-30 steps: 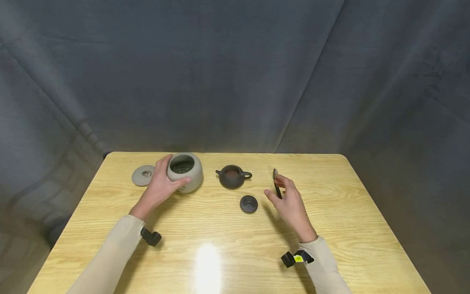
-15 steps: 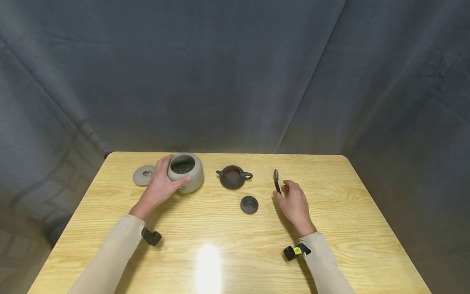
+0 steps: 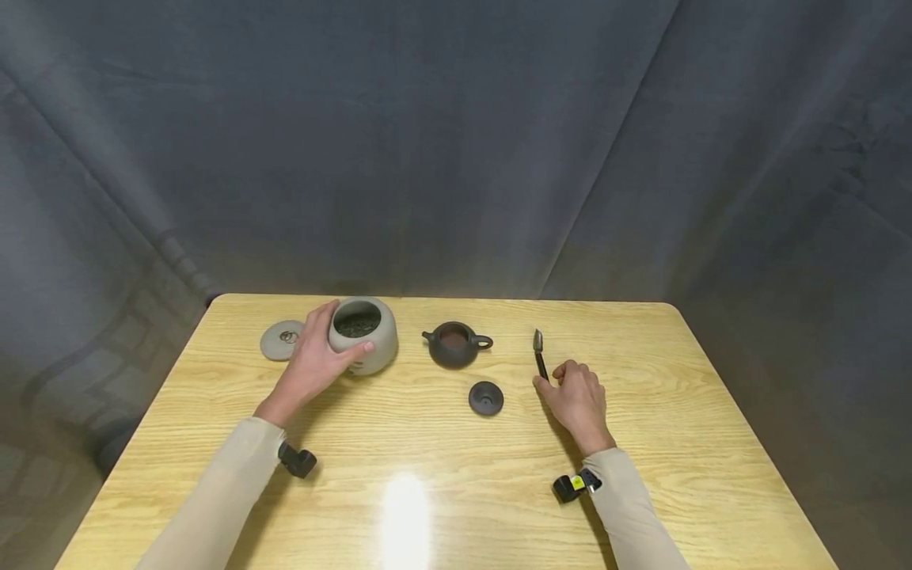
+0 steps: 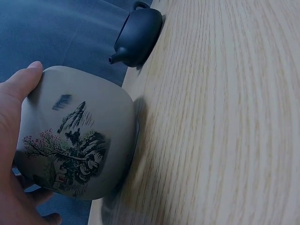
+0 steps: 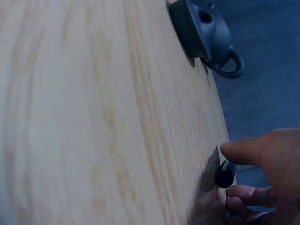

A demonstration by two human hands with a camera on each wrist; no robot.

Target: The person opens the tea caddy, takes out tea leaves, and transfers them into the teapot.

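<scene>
My left hand (image 3: 313, 362) grips the side of a grey ceramic tea jar (image 3: 381, 348), which holds dark tea leaves (image 3: 359, 324). Its painted landscape faces the left wrist view. To the right, my right hand (image 3: 579, 400) has thumb and fingers around the end of a black handle (image 5: 225, 178), apparently pinching it. The handle belongs to a small scoop (image 3: 537, 342) whose greyish tip points away from me. Between the hands stands a dark clay teapot (image 3: 453, 356), uncovered, with its spout to the left. Its round lid (image 3: 486, 398) lies in front.
The jar's grey lid (image 3: 279, 342), with a ring design, lies left of the jar behind my left hand. Everything is on a light wooden table (image 3: 399, 427). A dark grey curtain (image 3: 442, 158) hangs beyond the far edge and around the sides.
My right hand has come down and drawn back from over the scoop to its handle end, and its fingers have closed in. The scoop and my left hand with the jar stay put.
</scene>
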